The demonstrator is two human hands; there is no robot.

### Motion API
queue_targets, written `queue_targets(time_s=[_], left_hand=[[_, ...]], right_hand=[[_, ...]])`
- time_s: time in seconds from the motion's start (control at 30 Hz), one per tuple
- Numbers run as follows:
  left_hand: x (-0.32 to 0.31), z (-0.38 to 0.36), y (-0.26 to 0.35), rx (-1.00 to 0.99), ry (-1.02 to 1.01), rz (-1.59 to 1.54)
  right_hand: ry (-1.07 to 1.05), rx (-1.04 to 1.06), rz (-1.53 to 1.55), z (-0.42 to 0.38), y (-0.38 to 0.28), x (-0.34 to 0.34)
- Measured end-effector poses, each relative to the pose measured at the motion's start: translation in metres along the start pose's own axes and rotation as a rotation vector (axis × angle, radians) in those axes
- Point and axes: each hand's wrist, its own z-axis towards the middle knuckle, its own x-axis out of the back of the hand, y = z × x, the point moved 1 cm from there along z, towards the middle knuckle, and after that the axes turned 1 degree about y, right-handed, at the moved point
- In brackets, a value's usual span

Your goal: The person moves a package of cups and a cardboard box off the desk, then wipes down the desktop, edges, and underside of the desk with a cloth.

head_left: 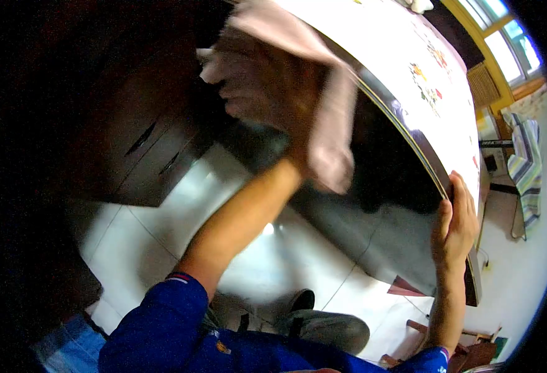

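Note:
My left hand [298, 124] is raised over the dark side of a large piece of furniture, blurred and partly covered by a pinkish-grey cloth [332, 149]. The cloth hangs in loose folds around the hand, close to the furniture's dark rim [404, 118] with its thin gold line. At the right, my right hand [457, 230] grips that same rim lower down, fingers over the top and thumb on the near side. A white top with a floral print [426, 81] lies beyond the rim. My left fingers are hidden by cloth and motion blur.
Dark cabinet fronts with handles [140, 140] stand at the left. Pale floor tiles [255, 267] lie below, with my shoe [303, 300] on them. A striped cloth [525, 168] hangs at the far right, near a window [513, 46]. Reddish-brown wooden furniture [472, 354] stands lower right.

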Motion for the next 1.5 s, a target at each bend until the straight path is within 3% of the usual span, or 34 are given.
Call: queue_targets(time_s=[0.13, 0.17, 0.23, 0.4, 0.47, 0.53, 0.57, 0.6, 0.67, 0.7, 0.73, 0.83, 0.93, 1.0, 1.07, 1.17, 1.23, 1.3, 1.33, 1.37, 1.4, 1.43, 1.47, 1.5], left_hand=[[-0.034, -0.050, 0.052, 0.069, -0.254, -0.447], [-0.029, -0.054, 0.060, -0.108, -0.182, -0.281], [-0.021, -0.063, 0.061, -0.269, -0.192, -0.263], [-0.019, -0.040, -0.034, -0.294, -0.529, -0.024], [-0.013, -0.011, -0.077, -0.150, -0.336, -0.057], [-0.004, 0.024, -0.096, -0.055, 0.043, -0.289], [-0.011, 0.022, -0.112, -0.169, 0.150, -0.134], [-0.002, 0.031, -0.094, -0.222, 0.151, -0.105], [-0.005, 0.026, -0.077, -0.059, 0.093, -0.263], [-0.014, 0.021, -0.079, -0.176, 0.201, -0.190], [-0.016, 0.014, -0.069, -0.179, 0.202, -0.211], [-0.022, -0.019, -0.022, -0.120, -0.050, -0.287], [-0.032, -0.048, 0.026, -0.202, -0.034, -0.206], [-0.043, -0.064, 0.063, -0.323, 0.050, -0.226], [-0.054, -0.092, 0.095, -0.147, -0.133, -0.341], [-0.050, -0.155, 0.156, -0.255, -0.255, -0.163], [-0.063, -0.179, 0.198, -0.444, -0.261, -0.130], [-0.102, -0.230, 0.218, -0.497, -0.554, -0.142], [-0.105, -0.238, 0.250, -0.505, -0.581, -0.227], [-0.107, -0.246, 0.282, -0.512, -0.611, -0.311], [-0.110, -0.254, 0.314, -0.518, -0.643, -0.395], [-0.110, -0.260, 0.348, -0.577, -0.653, -0.417], [-0.104, -0.264, 0.385, -0.733, -0.615, -0.334], [-0.101, -0.270, 0.422, -0.946, -0.527, -0.181]], right_hand=[[-0.031, -0.020, 0.030, 0.000, 0.004, 0.000], [-0.030, -0.029, 0.059, -0.002, 0.007, -0.002], [-0.036, -0.037, 0.043, -0.003, 0.011, -0.004], [-0.015, -0.023, 0.021, 0.004, 0.005, -0.002], [-0.008, -0.031, 0.033, 0.003, 0.006, -0.003], [0.013, 0.003, 0.002, 0.003, 0.004, -0.003], [0.007, 0.007, 0.002, 0.002, 0.004, -0.001], [0.001, 0.008, 0.012, 0.002, 0.003, -0.001], [0.021, 0.003, -0.004, 0.001, 0.001, -0.001], [0.041, 0.018, -0.020, 0.002, 0.000, 0.000], [0.073, 0.033, -0.012, 0.003, 0.001, -0.002], [0.145, 0.048, 0.031, -0.002, 0.010, -0.008], [0.209, 0.111, 0.137, -0.006, 0.016, -0.014], [0.395, 0.264, 0.179, -0.015, 0.023, -0.017], [0.476, 0.210, 0.292, -0.043, 0.034, -0.002], [0.516, 0.132, 0.125, -0.129, 0.093, 0.021], [0.510, 0.030, 0.019, -0.184, 0.162, 0.045], [0.472, -0.036, -0.095, -0.234, 0.228, 0.073], [0.520, -0.080, -0.158, -0.254, 0.254, 0.077], [0.526, -0.166, -0.048, -0.272, 0.280, 0.085], [0.266, -0.353, 0.151, -0.285, 0.289, 0.101], [0.216, -0.409, 0.202, -0.299, 0.306, 0.098], [0.163, -0.465, 0.251, -0.309, 0.325, 0.092], [0.218, -0.386, 0.374, -0.317, 0.341, 0.080]])
